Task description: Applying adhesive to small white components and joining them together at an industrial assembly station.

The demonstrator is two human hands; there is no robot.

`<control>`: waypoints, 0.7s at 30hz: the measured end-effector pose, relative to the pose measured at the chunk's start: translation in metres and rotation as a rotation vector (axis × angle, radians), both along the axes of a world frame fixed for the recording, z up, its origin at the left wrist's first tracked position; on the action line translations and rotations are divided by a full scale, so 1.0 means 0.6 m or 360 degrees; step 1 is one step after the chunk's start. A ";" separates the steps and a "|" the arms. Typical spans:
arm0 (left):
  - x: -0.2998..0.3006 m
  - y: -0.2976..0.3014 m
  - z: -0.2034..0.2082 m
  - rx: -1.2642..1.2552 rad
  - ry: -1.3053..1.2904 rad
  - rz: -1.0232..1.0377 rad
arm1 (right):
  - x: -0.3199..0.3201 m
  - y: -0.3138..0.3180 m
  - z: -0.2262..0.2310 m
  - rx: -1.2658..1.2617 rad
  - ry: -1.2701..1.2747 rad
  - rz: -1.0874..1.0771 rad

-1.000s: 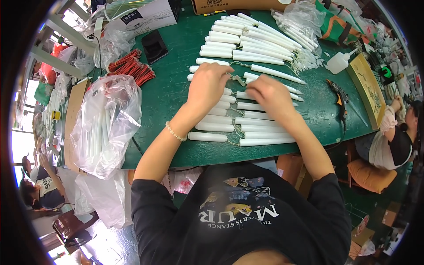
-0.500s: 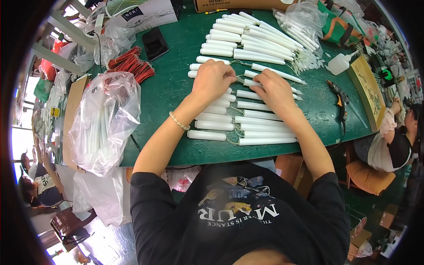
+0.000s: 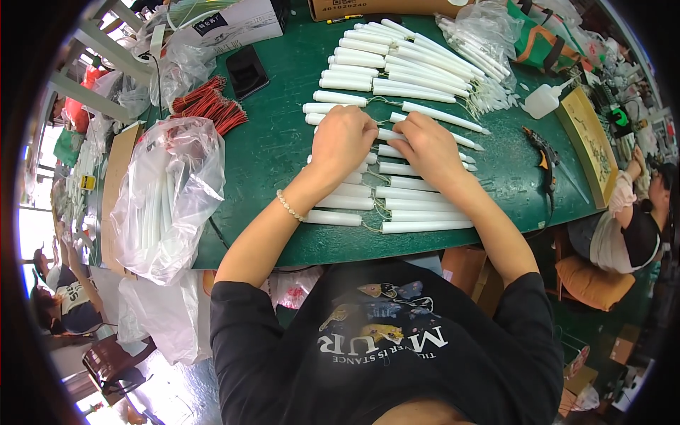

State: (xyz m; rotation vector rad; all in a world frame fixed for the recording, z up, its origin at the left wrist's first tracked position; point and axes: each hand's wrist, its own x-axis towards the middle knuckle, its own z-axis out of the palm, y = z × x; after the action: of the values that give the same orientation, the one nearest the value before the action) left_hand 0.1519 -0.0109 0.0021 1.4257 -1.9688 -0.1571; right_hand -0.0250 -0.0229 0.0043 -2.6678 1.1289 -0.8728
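Note:
In the middle of the bench, my left hand (image 3: 343,140) is closed in a pinch over the short white tubes. Whatever sits between its fingertips is hidden. My right hand (image 3: 428,147) grips a white candle tube (image 3: 387,134), whose end pokes out left of the fingers, close to the left fingertips. Below both hands, short white tubes (image 3: 334,217) lie in a column, joined by thin wires to longer white candle tubes (image 3: 427,227). Some of the long ones end in pointed flame-shaped tips (image 3: 484,131). Farther back is a fanned pile of similar white tubes (image 3: 418,88).
A black phone (image 3: 247,71) and red wires (image 3: 212,106) lie at left, near a plastic bag of white tubes (image 3: 170,195). On the right are a glue gun (image 3: 544,159), a white squeeze bottle (image 3: 544,101) and a shallow cardboard tray (image 3: 591,145). A co-worker (image 3: 620,227) sits beyond.
My two hands have come closer together and slightly nearer to me. The gap between the left fingertips and the candle tube in my right hand has narrowed.

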 end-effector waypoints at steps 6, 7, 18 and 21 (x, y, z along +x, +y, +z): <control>0.022 -0.018 0.018 0.1024 0.0559 -0.0129 | 0.006 0.002 0.002 0.0014 0.0013 0.0021; 0.024 -0.021 0.032 0.1184 0.0502 -0.0157 | 0.005 0.000 0.001 0.0014 0.0013 0.0018; 0.024 -0.048 0.025 -0.0004 -0.0339 -0.0016 | -0.009 -0.031 -0.001 -0.0017 0.0058 -0.0255; 0.002 -0.061 0.042 0.0431 -0.0674 -0.0051 | -0.008 -0.042 -0.007 0.0014 0.0163 -0.0242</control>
State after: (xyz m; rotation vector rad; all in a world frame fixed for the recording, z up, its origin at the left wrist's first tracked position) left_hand 0.1533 -0.0475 0.0270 1.7095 -2.3855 -0.1497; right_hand -0.0299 -0.0481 -0.0001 -2.6751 1.3704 -0.7583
